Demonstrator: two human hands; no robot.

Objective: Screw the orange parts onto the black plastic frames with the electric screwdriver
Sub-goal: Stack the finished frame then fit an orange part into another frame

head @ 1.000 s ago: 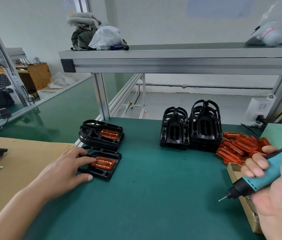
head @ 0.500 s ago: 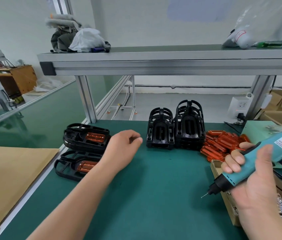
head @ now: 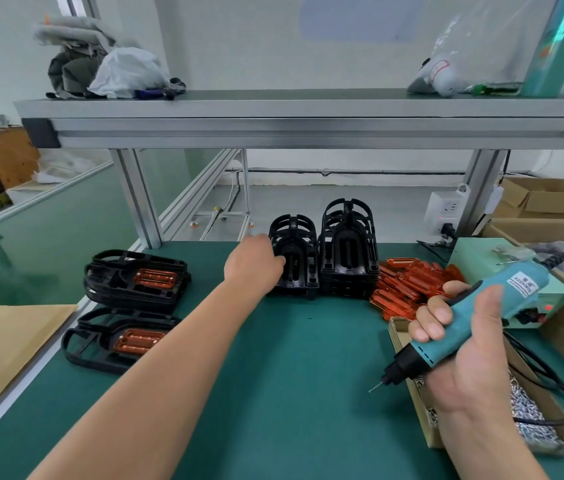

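Black plastic frames [head: 303, 237] likely stiff, light — take a rim rib. Your left hand [head: 252, 263] touches them, grip unclear; right hand [head: 474, 368] wraps screwdriver [head: 522, 282].

I am at a work station in a small factory. My green flat surface [head: 291, 375] sits under a grey metal-bar shelf [head: 308, 129]. Many of the same black plastic frames [head: 348, 251] stand in stacks, beside a heap of clear orange plastic parts [head: 408, 282]. I see brown cardboard boxes [head: 550, 199], a white plug box [head: 446, 209] and a blue electric screwdriver [head: 515, 289] on a black cord.
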